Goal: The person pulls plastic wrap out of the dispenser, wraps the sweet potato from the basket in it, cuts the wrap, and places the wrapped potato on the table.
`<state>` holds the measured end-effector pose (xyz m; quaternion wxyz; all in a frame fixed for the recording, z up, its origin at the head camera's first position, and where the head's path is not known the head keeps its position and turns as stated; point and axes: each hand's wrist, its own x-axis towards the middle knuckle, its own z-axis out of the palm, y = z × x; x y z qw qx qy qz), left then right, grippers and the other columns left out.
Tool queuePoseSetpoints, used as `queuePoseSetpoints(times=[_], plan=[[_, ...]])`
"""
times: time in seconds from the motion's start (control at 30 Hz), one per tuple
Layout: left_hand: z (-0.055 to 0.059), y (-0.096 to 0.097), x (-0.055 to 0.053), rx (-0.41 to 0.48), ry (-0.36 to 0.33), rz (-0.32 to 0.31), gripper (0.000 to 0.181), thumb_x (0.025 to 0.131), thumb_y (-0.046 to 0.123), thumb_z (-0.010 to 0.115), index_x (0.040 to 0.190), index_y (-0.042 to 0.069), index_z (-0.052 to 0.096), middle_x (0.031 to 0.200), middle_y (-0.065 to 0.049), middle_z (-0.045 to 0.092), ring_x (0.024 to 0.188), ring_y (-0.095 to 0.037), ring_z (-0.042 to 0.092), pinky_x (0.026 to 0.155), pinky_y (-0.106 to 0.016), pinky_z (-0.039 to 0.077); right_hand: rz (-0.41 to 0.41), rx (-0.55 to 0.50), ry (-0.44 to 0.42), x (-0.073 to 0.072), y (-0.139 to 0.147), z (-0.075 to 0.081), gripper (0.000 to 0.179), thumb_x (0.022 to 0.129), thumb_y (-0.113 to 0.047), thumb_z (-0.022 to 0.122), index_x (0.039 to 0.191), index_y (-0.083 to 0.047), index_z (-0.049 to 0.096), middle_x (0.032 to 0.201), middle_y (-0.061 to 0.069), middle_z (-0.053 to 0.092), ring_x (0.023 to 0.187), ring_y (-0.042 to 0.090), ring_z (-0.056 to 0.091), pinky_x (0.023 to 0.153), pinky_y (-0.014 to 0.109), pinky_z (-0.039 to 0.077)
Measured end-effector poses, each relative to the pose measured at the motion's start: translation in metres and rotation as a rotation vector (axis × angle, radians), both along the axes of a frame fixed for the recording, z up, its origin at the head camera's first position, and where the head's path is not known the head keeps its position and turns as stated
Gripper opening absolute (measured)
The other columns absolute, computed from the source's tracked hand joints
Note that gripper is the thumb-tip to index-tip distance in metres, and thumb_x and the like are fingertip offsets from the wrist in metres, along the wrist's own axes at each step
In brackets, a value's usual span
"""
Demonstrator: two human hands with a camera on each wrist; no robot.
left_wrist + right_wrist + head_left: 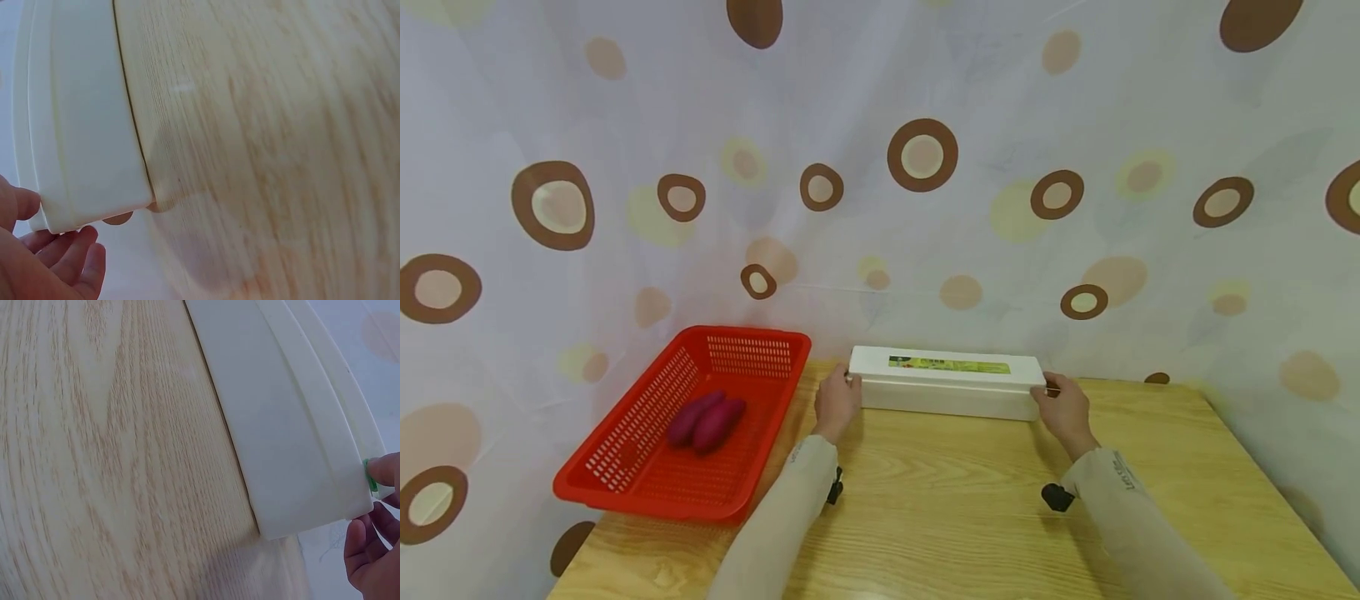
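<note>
A long white box (946, 394) with a printed green and yellow label (951, 365) on its lid lies crosswise at the back of the wooden table. It looks like a cling film dispenser. My left hand (837, 403) grips its left end; the left wrist view shows the thumb at the lid's corner and curled fingers (81, 265) against the end face. At the opposite end my right hand (1066, 412) holds the box the same way. In the right wrist view its thumb (384, 469) touches a small green piece (370, 476) by the lid. The box's inside is hidden.
To the left stands a red plastic basket (752, 492) with slotted walls. Inside it lie two purple sweet potatoes (718, 425). The wooden table (940, 517) stretches in front of the box, and a patterned curtain (865, 100) hangs close behind.
</note>
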<state>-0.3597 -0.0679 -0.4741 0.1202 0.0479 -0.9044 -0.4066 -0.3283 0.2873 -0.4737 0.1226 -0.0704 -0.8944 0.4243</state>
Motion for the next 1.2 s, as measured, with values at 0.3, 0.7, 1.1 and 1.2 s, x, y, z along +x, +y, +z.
queuePoseSetpoints(times=[0.3, 0.7, 1.1, 1.2], plan=[[0.004, 0.004, -0.001, 0.092, 0.091, 0.019, 0.03, 0.096, 0.019, 0.055, 0.121, 0.005, 0.06, 0.117, -0.013, 0.064, 0.102, -0.032, 0.059, 0.09, -0.045, 0.046, 0.078, 0.039, 0.042, 0.004, 0.007, 0.003, 0.051, 0.1, -0.025, 0.047, 0.137, 0.008, 0.039, 0.126, 0.028, 0.048, 0.112, 0.042, 0.049, 0.085, 0.05, 0.047], [0.01, 0.005, -0.012, 0.207, 0.18, -0.043, 0.032, 0.1, 0.015, 0.041, 0.124, -0.001, 0.056, 0.12, -0.016, 0.061, 0.106, -0.032, 0.057, 0.095, -0.045, 0.043, 0.075, -0.015, 0.064, -0.007, 0.015, 0.013, 0.052, 0.1, -0.03, 0.044, 0.138, 0.007, 0.041, 0.13, 0.028, 0.048, 0.115, 0.042, 0.048, 0.09, 0.052, 0.043], [0.019, -0.006, -0.018, 0.403, 0.04, -0.215, 0.042, 0.103, 0.021, 0.035, 0.141, 0.004, 0.041, 0.142, -0.014, 0.043, 0.131, -0.031, 0.038, 0.106, -0.046, 0.03, 0.089, -0.187, -0.01, -0.019, 0.01, 0.024, 0.058, 0.104, -0.035, 0.026, 0.146, 0.005, 0.024, 0.139, 0.03, 0.037, 0.121, 0.043, 0.042, 0.098, 0.051, 0.037], [0.018, -0.008, -0.022, 0.42, -0.006, -0.244, 0.045, 0.103, 0.024, 0.035, 0.144, 0.007, 0.037, 0.144, -0.014, 0.041, 0.131, -0.032, 0.037, 0.107, -0.048, 0.029, 0.105, -0.231, -0.023, -0.02, 0.011, 0.024, 0.058, 0.104, -0.034, 0.024, 0.147, 0.005, 0.022, 0.14, 0.031, 0.035, 0.122, 0.044, 0.041, 0.1, 0.051, 0.035]])
